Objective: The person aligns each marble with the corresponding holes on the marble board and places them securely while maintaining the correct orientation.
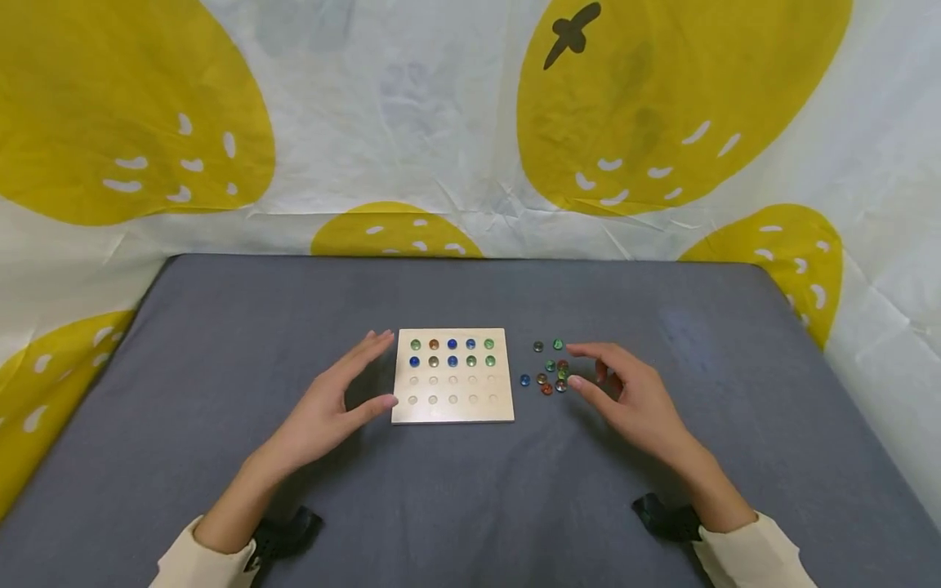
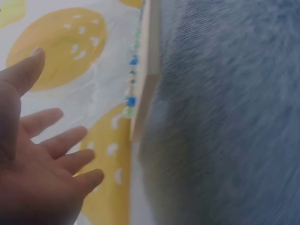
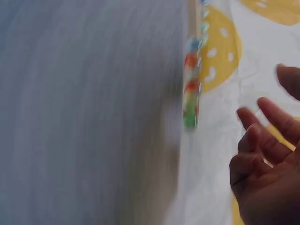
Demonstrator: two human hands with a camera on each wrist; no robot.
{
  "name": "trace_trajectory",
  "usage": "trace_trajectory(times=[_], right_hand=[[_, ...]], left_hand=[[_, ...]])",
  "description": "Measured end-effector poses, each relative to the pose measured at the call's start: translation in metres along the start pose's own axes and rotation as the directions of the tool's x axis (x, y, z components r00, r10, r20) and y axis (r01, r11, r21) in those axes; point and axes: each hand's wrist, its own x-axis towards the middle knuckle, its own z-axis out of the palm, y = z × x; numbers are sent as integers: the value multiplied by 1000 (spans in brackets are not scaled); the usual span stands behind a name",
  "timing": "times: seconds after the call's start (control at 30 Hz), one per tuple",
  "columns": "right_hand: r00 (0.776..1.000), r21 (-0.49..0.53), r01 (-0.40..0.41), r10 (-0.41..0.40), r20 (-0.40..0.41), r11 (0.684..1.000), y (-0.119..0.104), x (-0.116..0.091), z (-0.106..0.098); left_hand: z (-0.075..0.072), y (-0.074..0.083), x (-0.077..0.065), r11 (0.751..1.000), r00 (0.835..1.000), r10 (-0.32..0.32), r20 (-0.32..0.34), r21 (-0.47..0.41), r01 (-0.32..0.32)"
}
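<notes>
A pale wooden board (image 1: 452, 411) with rows of round hollows lies flat on the grey cloth. Glass marbles (image 1: 452, 345) in green, blue and amber fill its two far rows; the two near rows show bare hollows. My left hand (image 1: 331, 404) is spread at the board's left side, thumb and fingertips right at its edge and nothing in the grasp. To the right of the board lies a loose cluster of marbles (image 1: 547, 389). Close beside that cluster is my right hand (image 1: 625, 392), thumb and index finger apart, the other fingers loosely bent, holding nothing.
Grey cloth (image 1: 456, 506) covers the table. Behind it hangs a white curtain (image 1: 397, 122) printed with big yellow fruit. Dark straps with small devices (image 1: 287, 535) sit on both wrists.
</notes>
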Motion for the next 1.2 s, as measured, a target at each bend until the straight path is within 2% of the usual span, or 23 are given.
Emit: trace_trajectory(times=[0.13,0.2,0.3,0.37,0.43,0.53,0.67,0.77,1.0,1.07,1.2], right_hand=[[999,76,-32,30,25,997,-2,7,11],[999,123,-42,39,30,992,-13,12,13],[999,194,-42,44,-6,980,-24,15,19],[999,230,-14,25,-44,973,-30,15,21],[997,245,19,0,-77,969,-26,14,26],[995,244,61,-38,-96,968,-22,12,31],[992,237,68,-41,-116,969,-20,13,33],[991,240,68,-37,-130,968,-18,15,34],[984,238,94,-54,-167,967,-15,16,34],[987,247,91,-54,-153,965,-13,16,32],[996,291,68,-50,-70,954,-4,13,22]], left_hand=[[8,-8,5,1000,1000,8,8,30,-8],[10,-15,5,997,1000,3,28,71,-5],[13,-27,3,995,998,16,54,100,-22],[15,-36,1,991,997,47,65,122,-55],[18,-42,-1,983,994,80,72,158,-91],[21,-50,-3,962,988,128,81,234,-144],[21,-52,-3,936,984,160,84,304,-178],[20,-51,-2,923,984,163,78,340,-180],[18,-50,-1,918,985,153,77,358,-171],[19,-50,-1,917,985,157,76,358,-173],[21,-50,-2,915,984,157,80,362,-176]])
